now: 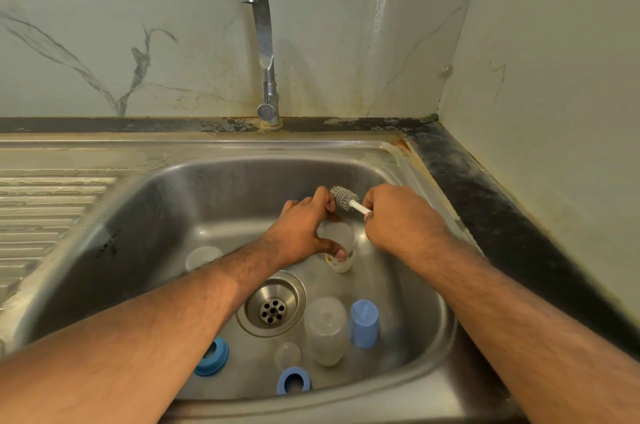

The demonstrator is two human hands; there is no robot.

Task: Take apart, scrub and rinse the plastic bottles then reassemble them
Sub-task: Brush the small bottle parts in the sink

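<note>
Scrub step in hand. Clear bottle (pixel 337 243) is held over the sink (pixel 214 181) in the left hand (pixel 301 233) grip, fingers curled round it. Bottle brush (pixel 348 199) is pinched by the right hand (pixel 398 219), head outside the mouth. Next, probably: bristles to be aligned and inserted.

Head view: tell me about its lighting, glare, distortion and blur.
Head view: soft, even light with faint shadows; mild glare on the tap and the sink wall; wide-angle bending curves the counter edges and stretches the forearms; the left hand holding the clear bottle, the right hand and the brush are fairly sharp; the corners are slightly soft.
</note>
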